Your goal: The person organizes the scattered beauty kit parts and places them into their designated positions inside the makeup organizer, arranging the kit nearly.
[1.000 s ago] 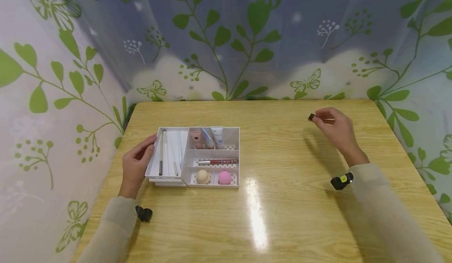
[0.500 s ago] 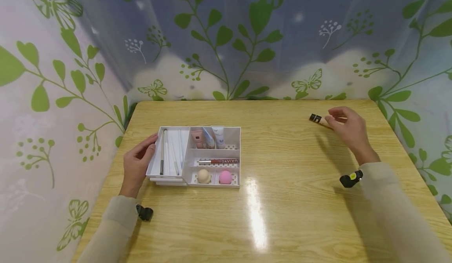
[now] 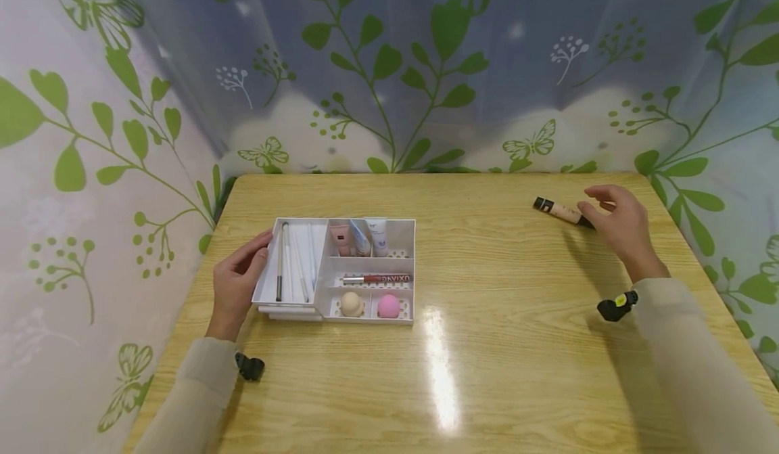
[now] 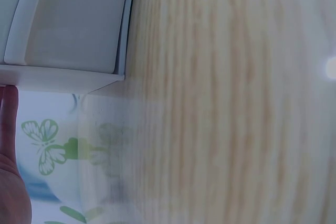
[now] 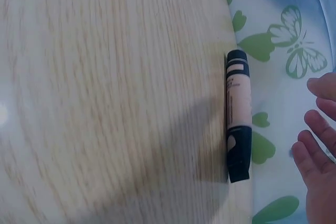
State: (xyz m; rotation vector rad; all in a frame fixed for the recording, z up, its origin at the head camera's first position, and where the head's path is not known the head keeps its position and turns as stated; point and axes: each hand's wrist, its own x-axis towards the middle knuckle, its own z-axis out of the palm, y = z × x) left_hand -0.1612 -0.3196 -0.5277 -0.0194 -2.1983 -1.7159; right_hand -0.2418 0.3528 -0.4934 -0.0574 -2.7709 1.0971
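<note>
A beige cosmetic tube (image 3: 562, 212) with black ends lies on the table at the back right. My right hand (image 3: 625, 229) hovers by its near end, fingers loosely bent and holding nothing; in the right wrist view a gap separates the fingers from the tube (image 5: 239, 100). On the left stands a white organizer box (image 3: 369, 258) with compartments, and my left hand (image 3: 233, 285) touches its left wall with extended fingers. Brushes (image 3: 282, 261), small squeeze tubes (image 3: 378, 236), a red lip gloss (image 3: 385, 279), a beige sponge (image 3: 351, 304) and a pink sponge (image 3: 389, 306) sit inside.
The wooden table (image 3: 505, 373) has a bright reflection in front of the box. A leaf-patterned curtain (image 3: 426, 122) borders its back and sides. Small white drawer fronts (image 3: 292, 314) show at the organizer's front left.
My right hand has let go of the cosmetic tube, set it down at the back right and drawn away to the right. My left hand has stayed at the organizer.
</note>
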